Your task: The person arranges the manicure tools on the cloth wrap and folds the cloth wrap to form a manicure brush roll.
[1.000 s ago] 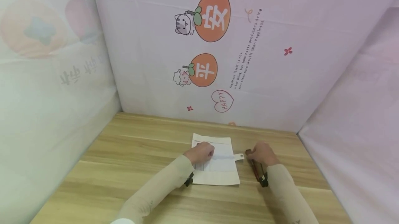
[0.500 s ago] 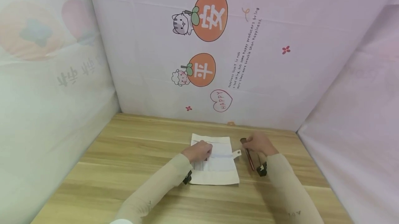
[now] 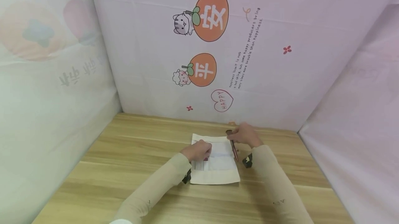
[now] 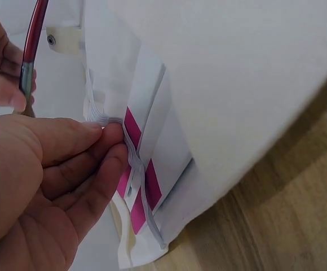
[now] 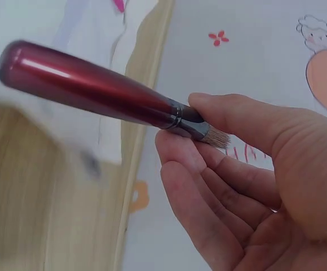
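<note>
A white fabric roll-up pouch (image 3: 222,178) lies spread open on the table. My left hand (image 3: 199,150) is over its left half, pinching a white elastic band (image 4: 136,160) between thumb and fingertips and lifting it off the fabric. Flat white pieces with magenta patches (image 4: 146,197) lie beneath the band. My right hand (image 3: 247,134) pinches a makeup brush (image 5: 90,84) by the ferrule near its bristles (image 5: 216,137). The brush's glossy dark red handle slants down over the pouch's right edge, partly covering the snap strap (image 4: 65,40).
Wood-grain table (image 3: 124,175) surrounds the pouch on the left and front. A printed white cloth wall (image 3: 149,78) stands close behind, with more cloth at both sides. Dark wrist devices (image 3: 247,161) sit under the forearms.
My right hand has carried the makeup brush left and away from me, from beside the pouch to its right edge. The left hand has stayed nearly still on the pouch.
</note>
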`<state>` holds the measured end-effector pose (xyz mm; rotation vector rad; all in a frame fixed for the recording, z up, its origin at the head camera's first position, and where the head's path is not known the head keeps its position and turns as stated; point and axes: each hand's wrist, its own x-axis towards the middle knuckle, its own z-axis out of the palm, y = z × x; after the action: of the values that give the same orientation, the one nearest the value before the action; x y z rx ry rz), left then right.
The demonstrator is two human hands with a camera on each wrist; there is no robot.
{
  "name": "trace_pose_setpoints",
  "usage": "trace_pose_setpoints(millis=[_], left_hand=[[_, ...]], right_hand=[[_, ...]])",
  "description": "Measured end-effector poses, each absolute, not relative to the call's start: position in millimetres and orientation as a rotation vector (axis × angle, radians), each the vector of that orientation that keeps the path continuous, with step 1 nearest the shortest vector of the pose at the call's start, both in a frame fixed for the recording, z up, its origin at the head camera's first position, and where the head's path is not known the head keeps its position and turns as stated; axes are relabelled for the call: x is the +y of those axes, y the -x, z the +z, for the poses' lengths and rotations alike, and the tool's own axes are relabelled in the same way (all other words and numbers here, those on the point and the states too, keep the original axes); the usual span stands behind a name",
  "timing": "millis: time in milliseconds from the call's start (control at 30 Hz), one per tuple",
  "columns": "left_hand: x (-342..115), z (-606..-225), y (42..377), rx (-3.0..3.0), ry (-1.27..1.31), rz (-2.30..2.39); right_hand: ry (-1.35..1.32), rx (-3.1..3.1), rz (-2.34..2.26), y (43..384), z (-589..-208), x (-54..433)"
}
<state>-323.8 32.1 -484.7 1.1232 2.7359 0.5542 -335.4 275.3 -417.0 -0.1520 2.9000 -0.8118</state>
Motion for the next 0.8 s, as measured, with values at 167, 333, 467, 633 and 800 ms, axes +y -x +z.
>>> trace_pose_setpoints(millis=[167, 333, 467, 633, 800], left_hand=[[32.0, -488.1, 326.3, 2.734, -1.113, 0.552], [32.5, -490.9, 328.4, 2.737, -1.116, 0.544], [33.0, -491.7, 328.7, 2.734, -1.098, 0.547], [33.8, -492.1, 328.8, 2.737, -1.078, 0.554], [34.1, -490.6, 327.1, 2.733, -1.061, 0.558]], right_hand=[[0.198, 2.927, -0.777, 343.8, -420.7, 251.4], [0.123, 2.889, -0.867, 353.2, -427.0, 231.1], [0.089, 2.903, -0.916, 360.4, -432.8, 221.3], [0.027, 2.950, -1.028, 368.1, -442.7, 216.1], [-0.020, 3.038, -1.187, 369.6, -454.6, 215.2]])
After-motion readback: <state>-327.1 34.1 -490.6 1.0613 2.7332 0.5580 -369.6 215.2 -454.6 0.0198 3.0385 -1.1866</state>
